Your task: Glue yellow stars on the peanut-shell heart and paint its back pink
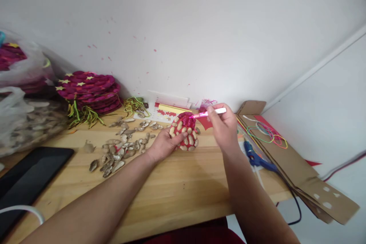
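Near the middle of the view, my left hand (166,144) grips a round red piece covered with peanut shells (188,137), thumb on its front. The shells at its top are painted shiny magenta, while the lower ones keep their pale tan colour. My right hand (223,124) is closed around a white-handled brush (213,112). The brush's pink-coated end meets the painted shells at the top of the piece. Loose peanut shells (120,152) lie on the wooden table (171,187) left of my left hand.
Stacked magenta discs with yellow stars (91,91) stand at the back left, beside plastic bags (31,122). A black tablet (34,179) lies front left. On the right are a blue glue gun (257,158), cardboard (294,164) and coloured cords (268,133). A pink-spotted wall (177,26) rises behind.
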`<state>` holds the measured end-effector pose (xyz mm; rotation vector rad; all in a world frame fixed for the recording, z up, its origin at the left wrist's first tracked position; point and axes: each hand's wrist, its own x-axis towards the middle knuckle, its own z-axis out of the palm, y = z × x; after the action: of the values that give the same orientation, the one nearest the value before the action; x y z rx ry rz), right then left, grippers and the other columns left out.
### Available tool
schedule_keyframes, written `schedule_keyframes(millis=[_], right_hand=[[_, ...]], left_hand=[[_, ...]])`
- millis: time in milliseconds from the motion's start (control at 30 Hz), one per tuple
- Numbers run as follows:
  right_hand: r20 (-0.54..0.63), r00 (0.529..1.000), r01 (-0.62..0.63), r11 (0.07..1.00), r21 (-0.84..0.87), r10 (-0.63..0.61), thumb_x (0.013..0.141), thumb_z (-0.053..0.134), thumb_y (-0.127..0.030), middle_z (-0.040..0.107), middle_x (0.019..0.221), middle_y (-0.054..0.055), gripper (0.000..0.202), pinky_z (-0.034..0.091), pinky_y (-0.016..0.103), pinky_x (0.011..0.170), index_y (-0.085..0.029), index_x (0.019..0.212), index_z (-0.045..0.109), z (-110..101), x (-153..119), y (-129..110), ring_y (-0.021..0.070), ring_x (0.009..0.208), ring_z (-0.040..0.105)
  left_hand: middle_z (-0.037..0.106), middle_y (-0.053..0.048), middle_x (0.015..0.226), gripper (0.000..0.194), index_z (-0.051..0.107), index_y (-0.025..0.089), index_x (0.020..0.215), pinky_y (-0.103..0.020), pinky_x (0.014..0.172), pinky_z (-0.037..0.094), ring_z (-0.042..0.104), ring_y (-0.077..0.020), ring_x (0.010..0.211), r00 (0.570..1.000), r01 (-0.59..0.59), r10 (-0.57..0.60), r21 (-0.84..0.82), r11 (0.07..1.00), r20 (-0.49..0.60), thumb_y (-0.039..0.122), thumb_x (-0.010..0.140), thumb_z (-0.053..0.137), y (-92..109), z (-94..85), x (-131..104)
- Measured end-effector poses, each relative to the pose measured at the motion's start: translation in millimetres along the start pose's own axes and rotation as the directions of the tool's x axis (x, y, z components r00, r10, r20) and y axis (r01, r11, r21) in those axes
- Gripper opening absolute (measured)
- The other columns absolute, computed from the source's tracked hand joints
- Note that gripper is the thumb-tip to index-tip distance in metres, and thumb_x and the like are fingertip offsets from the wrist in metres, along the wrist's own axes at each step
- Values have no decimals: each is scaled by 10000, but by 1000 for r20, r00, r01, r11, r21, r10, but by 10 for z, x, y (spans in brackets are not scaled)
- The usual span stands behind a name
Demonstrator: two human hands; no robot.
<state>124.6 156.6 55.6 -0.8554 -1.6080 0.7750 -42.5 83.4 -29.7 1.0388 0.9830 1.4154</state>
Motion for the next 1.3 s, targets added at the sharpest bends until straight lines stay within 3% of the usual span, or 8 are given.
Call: schedule_keyframes(millis=[100,233,400,667,933,1133,1300], right_hand=[[53,988,150,985,-86,-146,992,661,-390,629,760,-23,162,446,287,622,-240,934,641,95,-268,-120,141,660,552],[129,951,299,939,-171,-280,1008,650,-311,666,810,-5,104,490,303,678,-241,931,641,103,-367,-82,155,724,604],[109,952,300,941,-156,-285,1018,644,-311,696,859,5,74,515,323,712,-247,981,645,72,-352,7,166,755,636],[139,949,305,936,-176,-283,1020,646,-307,665,769,-16,79,499,313,650,-263,957,626,78,-379,-87,162,692,624],[78,928,372,886,-277,-365,1006,661,-284,730,918,27,23,504,399,799,-277,1004,639,60,-409,-103,216,854,666],[140,916,401,873,-278,-376,1008,648,-270,726,866,22,55,503,410,769,-279,962,619,63,-437,-173,214,808,667],[109,889,455,830,-323,-445,994,659,-234,744,907,32,50,507,402,767,-266,983,622,60,-429,-179,215,838,680]], left_hand=[[798,-64,815,411,770,165,906,-273,630,528,674,-173,652,999,-19,19,20,1000,-26,542,766,854,-30,1,-1],[786,-50,769,347,747,181,846,-294,662,561,683,-180,634,998,-28,30,58,998,-46,509,779,835,-25,12,-18],[779,-45,768,320,746,188,830,-296,712,561,685,-188,673,994,-65,77,140,988,-81,501,792,802,3,34,-41],[755,-32,778,242,733,195,808,-293,744,532,644,-193,719,979,-137,177,314,939,-104,436,835,750,-24,44,-65],[734,-22,763,202,713,202,796,-288,735,520,630,-188,708,977,-146,188,320,936,-104,399,836,735,10,83,-91],[694,-3,711,202,671,207,769,-275,684,491,585,-168,654,966,-180,237,385,905,-106,384,843,734,0,77,-98],[696,-7,692,216,665,207,757,-271,675,501,593,-167,640,967,-173,233,412,895,-100,399,844,713,33,92,-110]])
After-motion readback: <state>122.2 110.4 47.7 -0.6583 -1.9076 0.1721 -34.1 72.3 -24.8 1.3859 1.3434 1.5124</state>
